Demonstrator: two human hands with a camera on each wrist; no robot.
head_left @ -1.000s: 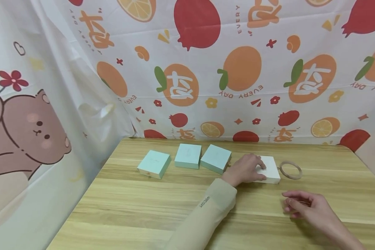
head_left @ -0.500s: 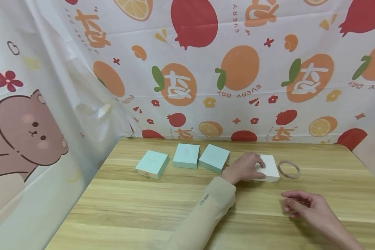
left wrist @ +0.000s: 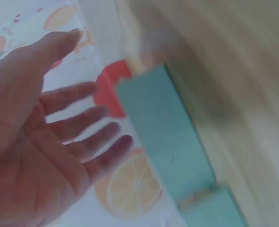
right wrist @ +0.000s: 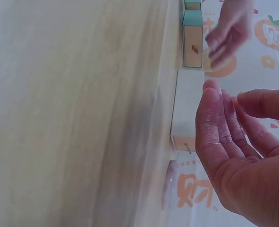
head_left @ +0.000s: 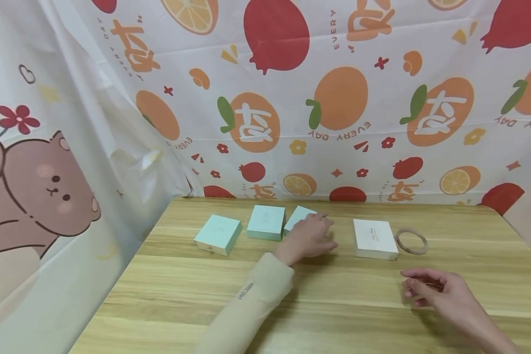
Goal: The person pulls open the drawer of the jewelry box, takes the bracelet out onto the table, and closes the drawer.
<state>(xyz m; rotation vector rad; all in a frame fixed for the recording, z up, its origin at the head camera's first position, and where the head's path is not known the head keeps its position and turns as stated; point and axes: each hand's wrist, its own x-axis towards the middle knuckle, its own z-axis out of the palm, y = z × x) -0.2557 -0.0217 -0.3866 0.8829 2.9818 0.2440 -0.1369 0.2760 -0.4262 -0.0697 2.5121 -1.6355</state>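
Observation:
In the head view my left hand (head_left: 307,238) is held over the rightmost mint-green box (head_left: 296,216), covering much of it. The left wrist view shows this hand with fingers spread and nothing in them, beside the mint box (left wrist: 165,135). To its right lies a flat white box (head_left: 373,237) with small dark lettering on top. A greyish-brown ring (head_left: 426,243) rests just right of the white box. My right hand (head_left: 444,295) hovers nearer the front, fingers loosely bent and holding nothing. Its wrist view shows a small tab on the mint box's pale end (right wrist: 192,47).
Two more mint-green boxes, the middle one (head_left: 267,221) and the left one (head_left: 218,233), stand along the back of the wooden table (head_left: 168,305). A fruit-printed cloth (head_left: 314,162) hangs behind the table, and a bear-printed cloth (head_left: 53,182) hangs at left.
My left hand has let go of the white box and moved left to the rightmost mint-green box. The right hand, the boxes and the ring keep their places.

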